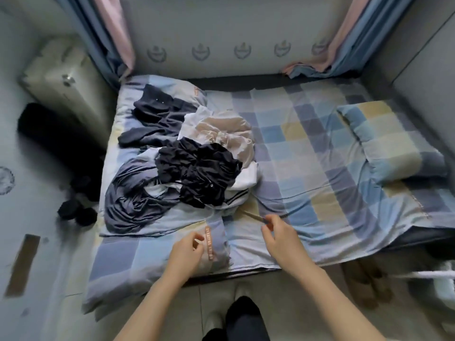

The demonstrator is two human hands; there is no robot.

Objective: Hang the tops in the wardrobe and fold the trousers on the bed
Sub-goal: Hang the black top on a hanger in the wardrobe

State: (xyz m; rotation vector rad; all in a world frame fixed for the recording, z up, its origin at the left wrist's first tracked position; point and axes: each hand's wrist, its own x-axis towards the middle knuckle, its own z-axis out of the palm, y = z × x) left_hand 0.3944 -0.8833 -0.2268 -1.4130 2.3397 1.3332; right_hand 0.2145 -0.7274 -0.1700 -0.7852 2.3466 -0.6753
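The person stands at the foot of the bed with the blue, yellow and grey checked sheet [307,148]. Both hands are low over the near edge, a little apart from each other. The left hand [187,249] has loosely curled fingers and holds nothing that I can see. The right hand [278,238] looks like it pinches something thin and pale, maybe a small stick or strap, but it is too blurry to say what.

Just past the hands, to their left, sits the pile of clothes, all jumbled together. I think they are there because no sorting has begun. On top lies a crumpled black garment with a small button [200,172]. Behind it is a bunched beige and white cloth [221,132]. Farther back lies a dark navy piece spread flat [157,116]. Left of the pile, a long grey-blue twisted garment [128,203] hangs toward the edge. I cannot tell which are tops and which are trousers.

Far to the right of the hands rests a checked pillow [389,141]. No wardrobe shows here.

The clear stretch right of the pile looks like a good place for folding.
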